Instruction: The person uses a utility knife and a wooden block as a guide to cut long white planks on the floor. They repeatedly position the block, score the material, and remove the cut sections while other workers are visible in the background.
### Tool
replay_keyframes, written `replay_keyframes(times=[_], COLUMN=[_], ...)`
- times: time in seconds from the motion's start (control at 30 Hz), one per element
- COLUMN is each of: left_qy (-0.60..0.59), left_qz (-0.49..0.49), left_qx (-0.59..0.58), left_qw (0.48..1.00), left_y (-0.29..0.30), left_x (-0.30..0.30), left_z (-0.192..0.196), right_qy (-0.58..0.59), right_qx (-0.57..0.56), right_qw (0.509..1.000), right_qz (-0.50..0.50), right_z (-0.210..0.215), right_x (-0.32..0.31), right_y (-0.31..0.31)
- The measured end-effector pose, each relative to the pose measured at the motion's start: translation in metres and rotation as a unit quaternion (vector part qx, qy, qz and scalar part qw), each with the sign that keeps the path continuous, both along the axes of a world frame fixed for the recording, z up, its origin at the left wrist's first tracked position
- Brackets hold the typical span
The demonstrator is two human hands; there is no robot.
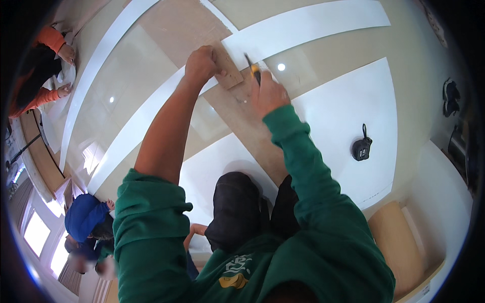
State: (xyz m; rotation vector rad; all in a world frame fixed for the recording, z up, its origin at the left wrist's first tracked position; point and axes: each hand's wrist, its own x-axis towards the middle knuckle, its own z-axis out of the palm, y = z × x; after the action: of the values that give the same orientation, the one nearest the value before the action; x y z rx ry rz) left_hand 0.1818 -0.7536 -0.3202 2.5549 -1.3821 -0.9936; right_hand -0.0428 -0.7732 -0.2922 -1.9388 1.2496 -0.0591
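Observation:
My left hand (202,65) presses on a small brown wooden board (228,66), its fingers closed over the board's left edge. That board lies across a long white strip (308,30). Just right of it, my right hand (270,95) grips a utility knife (255,70) with a yellow-and-black handle. The knife's thin dark tip points up and away, above the strip beside the board; whether it touches is unclear. Beneath the strip runs a wider brown board (235,113).
A black tape measure (361,149) rests on a white sheet (343,101) at the right. Another white strip (93,83) curves along the left. People in orange (48,40) and blue (83,217) are at the left side. Dark shoes (451,97) lie far right, near a tan cushion (396,247).

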Motion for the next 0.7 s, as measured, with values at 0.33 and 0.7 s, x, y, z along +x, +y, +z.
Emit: replay_keyframes(times=[0.33, 0.7], left_qy=[-0.001, 0.008], left_qz=[0.026, 0.025], left_qx=[0.023, 0.016], left_qw=[0.999, 1.000], left_y=[-0.001, 0.001], left_x=[-0.007, -0.005], left_z=[0.002, 0.005], right_qy=[0.069, 0.098], right_qx=[0.014, 0.040], right_qw=[0.995, 0.990], right_qz=[0.064, 0.094], right_z=[-0.052, -0.044], right_x=[0.074, 0.076], right_y=[-0.036, -0.038])
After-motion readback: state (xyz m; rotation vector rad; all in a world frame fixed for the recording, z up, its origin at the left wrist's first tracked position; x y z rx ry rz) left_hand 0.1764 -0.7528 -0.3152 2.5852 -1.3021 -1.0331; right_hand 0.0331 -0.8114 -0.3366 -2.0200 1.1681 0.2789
